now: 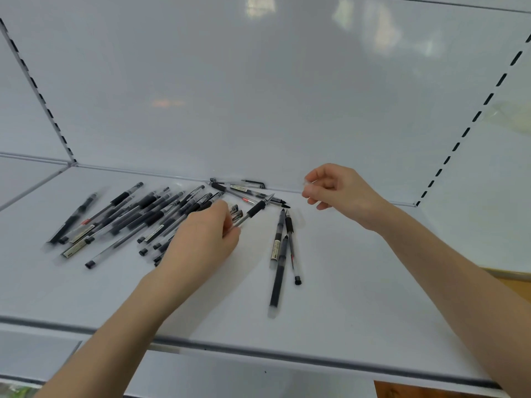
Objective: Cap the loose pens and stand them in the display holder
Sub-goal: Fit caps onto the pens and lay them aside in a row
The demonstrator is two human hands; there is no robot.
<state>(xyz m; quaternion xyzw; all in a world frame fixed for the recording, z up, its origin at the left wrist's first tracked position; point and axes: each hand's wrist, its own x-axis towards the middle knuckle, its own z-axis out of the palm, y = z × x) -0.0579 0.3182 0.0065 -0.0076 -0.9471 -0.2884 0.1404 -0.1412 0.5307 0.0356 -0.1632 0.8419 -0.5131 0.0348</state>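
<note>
- A pen is pinched by its barrel in the left hand; its long axis runs from 8 to 2 o'clock, bare tip leading.
- The right hand is held at 3 o'clock of that tip, fingers curled; whether a cap is pinched cannot be told.
- Loose pens are heaped at 9 o'clock on the white shelf; no holder is seen.

Left hand around a black-grip pen, right hand above the shelf.
</note>
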